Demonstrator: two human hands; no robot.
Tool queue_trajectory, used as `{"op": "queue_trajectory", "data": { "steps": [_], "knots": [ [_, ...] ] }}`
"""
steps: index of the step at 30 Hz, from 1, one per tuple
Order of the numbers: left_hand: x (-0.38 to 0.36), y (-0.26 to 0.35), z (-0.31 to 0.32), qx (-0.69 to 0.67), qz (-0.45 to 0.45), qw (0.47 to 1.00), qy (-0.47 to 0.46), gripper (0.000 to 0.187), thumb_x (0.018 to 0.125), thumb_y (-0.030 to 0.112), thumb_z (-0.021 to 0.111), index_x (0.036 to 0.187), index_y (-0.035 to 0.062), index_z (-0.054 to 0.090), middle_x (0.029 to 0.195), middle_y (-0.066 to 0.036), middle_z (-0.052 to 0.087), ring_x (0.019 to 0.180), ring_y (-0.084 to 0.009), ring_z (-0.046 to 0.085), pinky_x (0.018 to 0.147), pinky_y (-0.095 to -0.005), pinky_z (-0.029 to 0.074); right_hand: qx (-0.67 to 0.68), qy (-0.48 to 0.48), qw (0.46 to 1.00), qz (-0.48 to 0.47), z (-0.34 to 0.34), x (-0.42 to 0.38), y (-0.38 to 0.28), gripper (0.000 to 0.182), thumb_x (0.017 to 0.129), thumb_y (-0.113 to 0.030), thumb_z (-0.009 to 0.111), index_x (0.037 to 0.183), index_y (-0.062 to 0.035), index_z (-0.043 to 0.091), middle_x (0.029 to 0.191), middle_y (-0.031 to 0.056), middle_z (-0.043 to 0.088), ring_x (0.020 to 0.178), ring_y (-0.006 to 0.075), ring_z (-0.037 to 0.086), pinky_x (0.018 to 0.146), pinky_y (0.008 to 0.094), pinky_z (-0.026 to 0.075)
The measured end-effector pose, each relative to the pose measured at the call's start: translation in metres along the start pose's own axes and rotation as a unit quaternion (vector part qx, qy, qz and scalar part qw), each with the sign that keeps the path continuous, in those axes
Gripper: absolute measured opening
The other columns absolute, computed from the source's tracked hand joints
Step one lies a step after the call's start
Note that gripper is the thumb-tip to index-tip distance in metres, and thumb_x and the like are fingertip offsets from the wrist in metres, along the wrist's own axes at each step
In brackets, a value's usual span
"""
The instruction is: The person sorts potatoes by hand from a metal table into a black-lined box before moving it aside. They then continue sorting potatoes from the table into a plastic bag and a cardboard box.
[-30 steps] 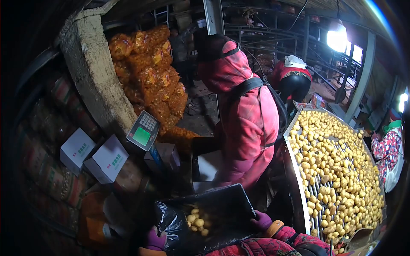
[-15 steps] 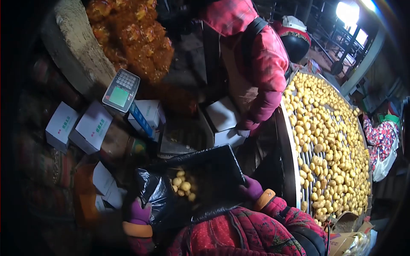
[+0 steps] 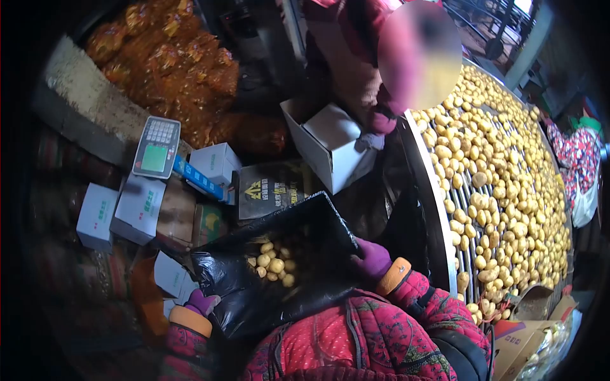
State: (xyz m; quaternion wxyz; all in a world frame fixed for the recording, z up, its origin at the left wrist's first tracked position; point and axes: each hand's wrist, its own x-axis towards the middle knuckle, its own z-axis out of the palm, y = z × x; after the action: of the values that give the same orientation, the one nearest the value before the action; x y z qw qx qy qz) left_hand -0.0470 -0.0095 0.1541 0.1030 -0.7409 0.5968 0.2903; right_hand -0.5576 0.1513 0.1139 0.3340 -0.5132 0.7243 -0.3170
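A box lined with black plastic (image 3: 330,279) lies in front of my body, with several potatoes (image 3: 274,261) at its bottom. On its near left corner is my left hand (image 3: 202,302), in a purple glove, its fingers closed on the black lining. My right hand (image 3: 373,258), also gloved in purple, grips the lined rim on the right side. Just beyond the box is the dark platform of a scale (image 3: 270,190), with its keypad display (image 3: 156,147) on a blue post to the left.
A co-worker (image 3: 346,70) holds an open white box (image 3: 337,149) ahead. Potatoes cover a roller conveyor (image 3: 502,209) on the right, with another person (image 3: 575,155) beyond it. White cartons (image 3: 136,206) stand at left; orange net sacks (image 3: 171,70) are piled behind a concrete ledge (image 3: 89,95).
The view has shifted, showing more of the scale platform. The lined box has tilted and moved slightly left with both my hands on it. The co-worker's white box has been raised and turned.
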Motion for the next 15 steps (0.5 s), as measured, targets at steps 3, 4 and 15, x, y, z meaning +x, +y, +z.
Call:
{"op": "queue_trajectory", "data": {
  "steps": [3, 4, 15],
  "knots": [
    [0.019, -0.006, -0.008, -0.063, 0.041, 0.997, -0.008, 0.057, 0.066, 0.042, 0.080, 0.092, -0.0061, 0.063, 0.081, -0.018, 0.066, 0.076, -0.0313, 0.066, 0.067, -0.0403, 0.051, -0.010, -0.029, 0.999, 0.038, -0.014, 0.011, 0.004, 0.044, 0.079, -0.019, 0.065, 0.123, -0.0164, 0.060, 0.101, 0.0175, 0.067, 0.097, 0.0374, 0.063, 0.083, 0.0422, 0.051],
    [0.028, -0.001, -0.014, 0.044, 0.061, 0.996, 0.041, 0.037, 0.069, 0.018, 0.080, 0.096, -0.0012, 0.064, 0.082, -0.009, 0.066, 0.072, -0.0186, 0.064, 0.061, -0.0346, 0.052, -0.010, -0.029, 0.999, 0.039, -0.018, 0.015, 0.004, 0.044, 0.079, -0.019, 0.065, 0.123, -0.0164, 0.060, 0.101, 0.0175, 0.067, 0.097, 0.0374, 0.063, 0.083, 0.0422, 0.051],
    [0.091, 0.078, -0.109, 0.041, 0.194, 0.976, 0.094, 0.043, 0.063, 0.016, 0.077, 0.100, -0.0008, 0.065, 0.086, -0.013, 0.068, 0.081, -0.0259, 0.065, 0.076, -0.0387, 0.051, 0.131, -0.088, 0.986, -0.058, -0.049, 0.108, -0.014, 0.031, 0.078, -0.014, 0.064, 0.107, -0.0065, 0.065, 0.088, 0.0185, 0.067, 0.082, 0.0350, 0.066, 0.075, 0.0410, 0.051]
  ]
}}
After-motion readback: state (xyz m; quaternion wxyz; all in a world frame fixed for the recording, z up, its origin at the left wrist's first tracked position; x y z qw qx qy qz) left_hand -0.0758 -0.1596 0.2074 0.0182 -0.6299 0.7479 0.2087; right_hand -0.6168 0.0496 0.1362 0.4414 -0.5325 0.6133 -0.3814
